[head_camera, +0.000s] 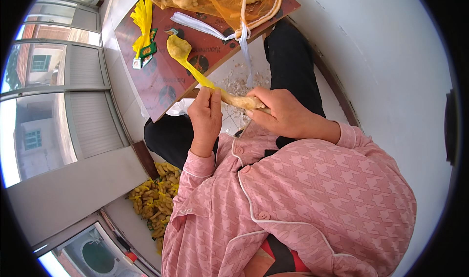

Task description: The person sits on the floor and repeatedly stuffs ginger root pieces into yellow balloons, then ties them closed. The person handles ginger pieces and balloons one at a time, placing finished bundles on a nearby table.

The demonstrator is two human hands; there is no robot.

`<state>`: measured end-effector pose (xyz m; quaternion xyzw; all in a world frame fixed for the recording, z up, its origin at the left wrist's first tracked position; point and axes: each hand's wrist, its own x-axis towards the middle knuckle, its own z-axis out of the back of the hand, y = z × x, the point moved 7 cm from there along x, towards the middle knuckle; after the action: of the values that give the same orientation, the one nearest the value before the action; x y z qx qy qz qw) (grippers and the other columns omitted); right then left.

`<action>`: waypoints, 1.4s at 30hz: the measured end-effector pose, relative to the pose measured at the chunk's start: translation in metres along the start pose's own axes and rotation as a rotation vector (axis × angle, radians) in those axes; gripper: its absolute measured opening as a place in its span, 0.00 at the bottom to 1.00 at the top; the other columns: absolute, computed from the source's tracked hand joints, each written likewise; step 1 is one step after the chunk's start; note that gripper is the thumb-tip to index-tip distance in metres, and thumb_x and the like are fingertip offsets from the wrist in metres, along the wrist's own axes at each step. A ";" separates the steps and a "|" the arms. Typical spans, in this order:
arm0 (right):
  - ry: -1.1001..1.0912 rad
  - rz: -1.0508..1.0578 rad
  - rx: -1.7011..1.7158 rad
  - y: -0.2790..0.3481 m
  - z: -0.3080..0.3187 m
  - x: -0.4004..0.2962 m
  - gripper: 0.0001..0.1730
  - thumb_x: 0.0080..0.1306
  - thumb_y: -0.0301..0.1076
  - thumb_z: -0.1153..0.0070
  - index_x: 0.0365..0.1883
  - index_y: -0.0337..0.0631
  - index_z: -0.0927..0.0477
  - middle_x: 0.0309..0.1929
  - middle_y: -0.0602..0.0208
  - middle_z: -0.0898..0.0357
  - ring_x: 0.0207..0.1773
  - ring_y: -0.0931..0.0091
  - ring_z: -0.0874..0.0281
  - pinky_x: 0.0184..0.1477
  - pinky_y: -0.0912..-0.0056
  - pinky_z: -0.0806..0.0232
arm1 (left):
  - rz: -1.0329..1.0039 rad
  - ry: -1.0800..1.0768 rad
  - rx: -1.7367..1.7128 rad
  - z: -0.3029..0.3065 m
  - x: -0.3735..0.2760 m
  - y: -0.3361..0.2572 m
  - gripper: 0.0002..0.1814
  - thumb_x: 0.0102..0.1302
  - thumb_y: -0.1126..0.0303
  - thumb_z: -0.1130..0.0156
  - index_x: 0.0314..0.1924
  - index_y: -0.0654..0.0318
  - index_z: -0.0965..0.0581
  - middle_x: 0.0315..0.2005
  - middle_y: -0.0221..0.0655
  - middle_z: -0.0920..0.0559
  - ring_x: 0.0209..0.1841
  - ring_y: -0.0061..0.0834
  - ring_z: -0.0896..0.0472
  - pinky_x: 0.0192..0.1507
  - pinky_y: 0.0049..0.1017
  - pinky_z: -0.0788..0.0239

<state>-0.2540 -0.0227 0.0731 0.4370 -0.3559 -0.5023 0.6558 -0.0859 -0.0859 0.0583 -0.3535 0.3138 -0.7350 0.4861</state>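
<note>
My left hand (207, 112) pinches the open end of a yellow mesh net bag (199, 75) in front of me. The far end of that bag lies on the board-topped table and holds a piece of ginger (178, 47). In my right hand (282, 112) is a long piece of ginger root (243, 101), its left end at the mouth of the net beside my left fingers. How far it reaches into the net I cannot tell. A bundle of empty yellow net bags (143, 24) with green labels lies on the table's left part.
An orange mesh sack (216, 2) with ginger lies at the table's (161, 90) far side, its white strap (201, 24) trailing over the edge. Peel scraps (238, 79) litter the floor. Netted ginger (157, 200) is piled at lower left. A white wall (384, 57) stands at right.
</note>
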 end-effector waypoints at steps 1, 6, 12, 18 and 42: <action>0.000 -0.002 0.018 -0.001 0.000 0.001 0.18 0.61 0.38 0.45 0.42 0.33 0.28 0.29 0.47 0.23 0.34 0.53 0.23 0.36 0.54 0.33 | -0.074 -0.018 0.083 0.000 0.000 -0.006 0.11 0.69 0.71 0.45 0.27 0.65 0.29 0.17 0.31 0.26 0.16 0.20 0.28 0.18 0.21 0.41; -0.064 0.078 0.084 -0.018 -0.011 0.011 0.17 0.63 0.39 0.46 0.41 0.32 0.27 0.27 0.53 0.22 0.30 0.60 0.22 0.32 0.59 0.33 | -0.318 -0.039 0.343 -0.007 -0.002 -0.038 0.12 0.65 0.70 0.40 0.25 0.63 0.31 0.19 0.43 0.26 0.19 0.43 0.27 0.21 0.32 0.36; -0.044 -0.198 0.810 -0.057 -0.048 0.030 0.19 0.71 0.47 0.53 0.38 0.37 0.26 0.21 0.73 0.30 0.19 0.86 0.37 0.21 0.82 0.43 | -0.186 0.027 0.073 -0.014 -0.005 -0.028 0.10 0.66 0.73 0.40 0.27 0.66 0.30 0.17 0.36 0.29 0.18 0.27 0.32 0.22 0.25 0.39; 0.032 -0.335 0.966 -0.058 -0.051 0.028 0.18 0.74 0.47 0.60 0.39 0.41 0.28 0.20 0.76 0.35 0.19 0.87 0.44 0.20 0.85 0.51 | -0.184 -0.047 0.141 -0.005 -0.006 -0.022 0.12 0.60 0.74 0.34 0.27 0.65 0.31 0.18 0.37 0.29 0.17 0.32 0.30 0.20 0.28 0.40; 0.092 -0.324 0.792 -0.040 -0.036 0.003 0.16 0.71 0.43 0.52 0.36 0.37 0.27 0.22 0.75 0.32 0.21 0.85 0.40 0.22 0.82 0.46 | 0.274 -0.083 -0.427 0.002 -0.024 0.025 0.03 0.64 0.79 0.41 0.36 0.70 0.27 0.28 0.31 0.20 0.27 0.17 0.20 0.31 0.16 0.27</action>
<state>-0.2344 -0.0225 0.0224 0.7272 -0.4187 -0.4032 0.3651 -0.0655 -0.0722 0.0342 -0.4324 0.4867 -0.5641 0.5079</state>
